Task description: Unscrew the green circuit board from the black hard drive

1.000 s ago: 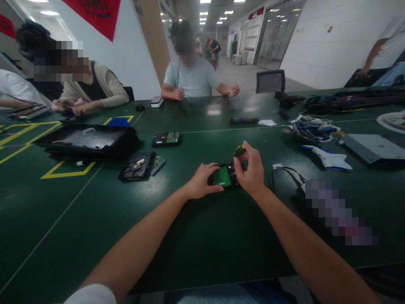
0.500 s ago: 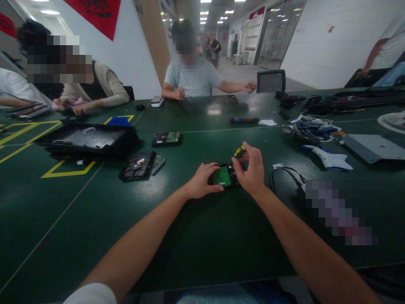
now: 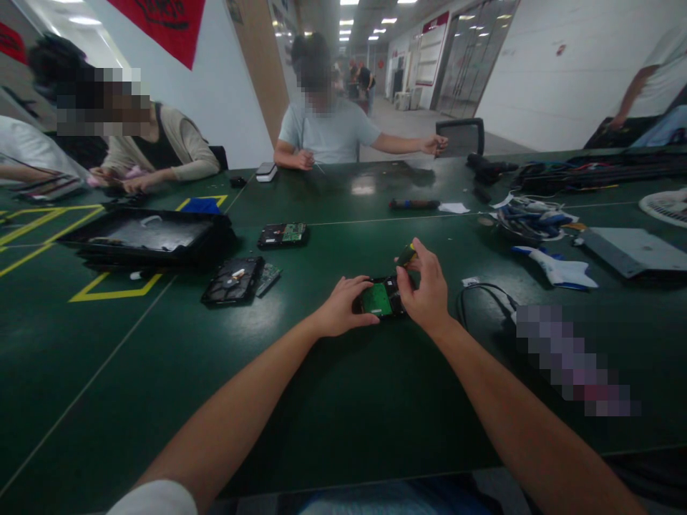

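A hard drive (image 3: 378, 299) lies on the green table in front of me, its green circuit board facing up. My left hand (image 3: 348, 306) grips its left end, thumb along the near edge and fingers over the far edge. Between thumb and fingertips, my right hand (image 3: 426, 286) holds a small screwdriver (image 3: 406, 256) with a yellow and dark handle, tilted above the drive's right end. The fingers hide the screwdriver's tip, so I cannot tell whether it touches a screw.
To the left lie an opened drive (image 3: 233, 280), a loose circuit board (image 3: 268, 277), another hard drive (image 3: 283, 234) and stacked black trays (image 3: 155, 236). Rightward are a black cable (image 3: 486, 286), white-blue gloves (image 3: 558, 268) and a metal case (image 3: 638, 250). Co-workers sit across the table.
The screwdriver handle has turned in my right fingers, showing more of its dark side. My left hand and the drive stay in place. The co-worker opposite has moved an outstretched hand slightly rightward.
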`<state>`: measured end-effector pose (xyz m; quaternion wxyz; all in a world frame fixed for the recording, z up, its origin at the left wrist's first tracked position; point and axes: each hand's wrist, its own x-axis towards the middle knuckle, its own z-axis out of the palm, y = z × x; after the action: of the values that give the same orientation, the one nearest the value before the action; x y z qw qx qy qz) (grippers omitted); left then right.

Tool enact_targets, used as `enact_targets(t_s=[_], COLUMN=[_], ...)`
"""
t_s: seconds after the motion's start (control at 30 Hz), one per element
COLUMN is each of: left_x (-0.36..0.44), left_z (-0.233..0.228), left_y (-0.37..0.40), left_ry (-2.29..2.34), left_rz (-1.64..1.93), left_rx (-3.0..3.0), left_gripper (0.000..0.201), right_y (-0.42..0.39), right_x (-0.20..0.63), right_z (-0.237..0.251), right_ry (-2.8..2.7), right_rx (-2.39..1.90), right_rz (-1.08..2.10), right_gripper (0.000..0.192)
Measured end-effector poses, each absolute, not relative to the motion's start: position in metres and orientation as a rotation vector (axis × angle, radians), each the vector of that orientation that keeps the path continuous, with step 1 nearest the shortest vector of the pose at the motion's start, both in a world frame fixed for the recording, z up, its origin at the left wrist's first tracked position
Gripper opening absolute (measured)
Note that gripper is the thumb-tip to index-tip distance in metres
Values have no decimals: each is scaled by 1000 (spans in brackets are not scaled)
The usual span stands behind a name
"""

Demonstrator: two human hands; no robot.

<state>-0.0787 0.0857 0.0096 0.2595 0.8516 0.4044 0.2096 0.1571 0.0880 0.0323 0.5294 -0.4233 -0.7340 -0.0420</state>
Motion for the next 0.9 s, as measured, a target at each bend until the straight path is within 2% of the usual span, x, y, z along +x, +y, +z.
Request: enact_targets(t_s=[0.9], left_x=[-78], left_z=[13], left_y=[84], left_ry=[1108], left_rz=[562], left_rx=[2303], left_gripper=[85], right_y=[90], right_x=[158], right_z=[30], right_ry=[-1702], right_rx=[-1036], right_rz=[-76], right_gripper=[64])
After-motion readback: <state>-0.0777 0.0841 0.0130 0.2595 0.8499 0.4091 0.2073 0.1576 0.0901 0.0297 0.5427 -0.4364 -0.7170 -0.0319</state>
